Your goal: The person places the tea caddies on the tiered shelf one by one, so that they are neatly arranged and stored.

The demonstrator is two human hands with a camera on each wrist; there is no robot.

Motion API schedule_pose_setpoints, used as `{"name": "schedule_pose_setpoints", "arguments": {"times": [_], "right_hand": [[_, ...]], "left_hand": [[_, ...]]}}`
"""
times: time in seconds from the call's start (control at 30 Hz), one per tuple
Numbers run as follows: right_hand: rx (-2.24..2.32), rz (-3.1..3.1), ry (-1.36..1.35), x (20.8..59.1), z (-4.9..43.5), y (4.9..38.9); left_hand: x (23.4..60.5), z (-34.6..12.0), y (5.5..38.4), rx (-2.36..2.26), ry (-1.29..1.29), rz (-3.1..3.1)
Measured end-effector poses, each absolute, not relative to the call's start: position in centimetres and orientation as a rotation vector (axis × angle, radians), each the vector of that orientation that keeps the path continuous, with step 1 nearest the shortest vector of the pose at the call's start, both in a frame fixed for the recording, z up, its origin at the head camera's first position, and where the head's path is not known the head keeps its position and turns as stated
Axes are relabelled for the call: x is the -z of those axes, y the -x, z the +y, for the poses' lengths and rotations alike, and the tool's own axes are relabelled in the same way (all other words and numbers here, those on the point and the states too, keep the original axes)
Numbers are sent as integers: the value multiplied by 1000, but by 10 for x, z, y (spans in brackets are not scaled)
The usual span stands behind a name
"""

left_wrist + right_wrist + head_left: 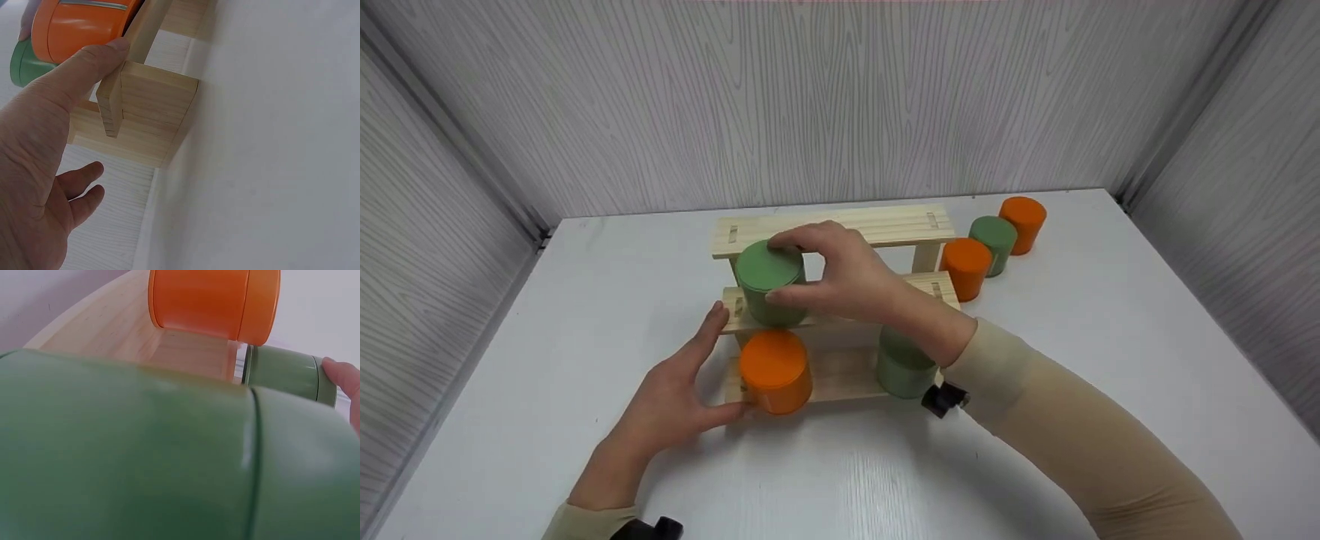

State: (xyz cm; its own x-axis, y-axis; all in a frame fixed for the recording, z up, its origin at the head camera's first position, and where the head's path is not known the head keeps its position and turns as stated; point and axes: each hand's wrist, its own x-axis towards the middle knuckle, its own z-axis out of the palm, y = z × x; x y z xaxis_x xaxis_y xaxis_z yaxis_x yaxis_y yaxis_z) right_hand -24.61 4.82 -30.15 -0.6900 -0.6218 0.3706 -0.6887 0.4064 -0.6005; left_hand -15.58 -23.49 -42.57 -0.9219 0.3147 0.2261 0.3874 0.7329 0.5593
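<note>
We are holding the upper green canister (757,289) in our right grip (851,270), which is spreading only as wide as the lid: the thumb is pressing the near side and a finger is curving over the far rim. This canister is sitting upright at the left end of the middle tier (943,289) of a wooden rack (896,225); we are not managing to tell whether its base is fully touching the wood.

Our left grip (671,397) is holding no canister; its thumb and fingers are parting widely at the rack's left side. The index fingertip is lying by the end of the middle tier, and the thumb tip is lying at the front left corner of the bottom tier (844,371), just beside the lower orange canister (775,373).

That canister is standing directly below the upper green one. At the right end of the same tier, the lower green canister (901,367) is standing partly behind our right wrist. On the white counter (810,480), right of the rack, we are seeing a slanting row: the nearer orange canister (966,268), the middle green canister (994,244) and the farther orange canister (1023,225).
</note>
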Motion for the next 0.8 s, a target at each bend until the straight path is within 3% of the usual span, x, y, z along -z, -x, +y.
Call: {"name": "schedule_pose_setpoints", "arguments": {"times": [0.8], "right_hand": [[-1116, -2611, -1164, 308, 44, 247]], "left_hand": [[424, -235, 155, 946, 561, -2838]]}}
